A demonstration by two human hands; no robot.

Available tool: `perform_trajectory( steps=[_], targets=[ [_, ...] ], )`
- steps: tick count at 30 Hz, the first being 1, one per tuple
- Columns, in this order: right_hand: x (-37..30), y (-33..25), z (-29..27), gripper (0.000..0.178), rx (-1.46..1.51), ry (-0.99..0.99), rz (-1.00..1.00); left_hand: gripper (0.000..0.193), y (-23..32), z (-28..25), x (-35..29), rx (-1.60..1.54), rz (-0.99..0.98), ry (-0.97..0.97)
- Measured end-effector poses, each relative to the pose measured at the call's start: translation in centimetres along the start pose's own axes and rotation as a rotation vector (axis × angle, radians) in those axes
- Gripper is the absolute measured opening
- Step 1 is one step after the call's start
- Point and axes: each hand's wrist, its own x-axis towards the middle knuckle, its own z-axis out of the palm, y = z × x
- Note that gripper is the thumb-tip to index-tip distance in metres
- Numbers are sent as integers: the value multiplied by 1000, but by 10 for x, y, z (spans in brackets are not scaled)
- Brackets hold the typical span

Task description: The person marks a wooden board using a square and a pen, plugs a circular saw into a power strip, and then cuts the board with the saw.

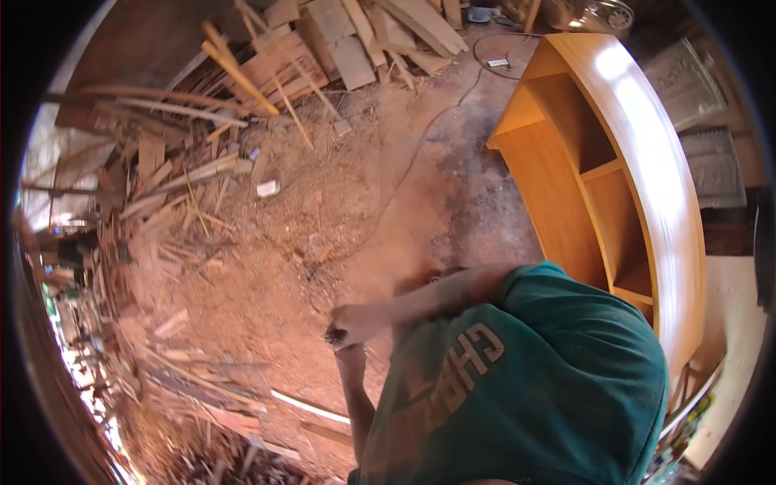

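My right hand (357, 321) is out in front of my green shirt (533, 388), its arm crossing from the upper right. It is closed around a small dark thing (335, 334), too small to make out. Just below, my left hand (351, 356) comes up to meet it; its fingers are hidden at the right hand. Both hands are close together above the dusty floor (323, 234). A glossy orange-brown wooden cabinet (558, 210) with open compartments stands beyond my right arm.
Scrap boards (331, 40) are heaped at the far side. Loose wood strips (174, 190) lie along the left, and a pale strip (311, 406) lies near my left forearm. A cable (420, 149) runs over the floor. Carved panels (711, 166) stand behind the cabinet.
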Motion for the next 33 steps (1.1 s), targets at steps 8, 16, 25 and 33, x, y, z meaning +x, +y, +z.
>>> perform_trajectory(
  steps=[8, 16, 25, 33],
  targets=[
    [-97, 239, -205, 40, 28, 544, 362, 33, -154, -34, 150, 983, -144, -251],
    [-285, 393, -288, 16, -260, 870, 1133, 31, -105, -46, 325, 903, -237, -508],
    [-295, 449, -416, 41, 262, 1087, 1345, 28, 176, 119, 577, -47, -377, -241],
    [-280, 672, -621, 44, 537, 1044, 1347, 25, 253, 222, 553, 687, -75, -797]
  ],
)
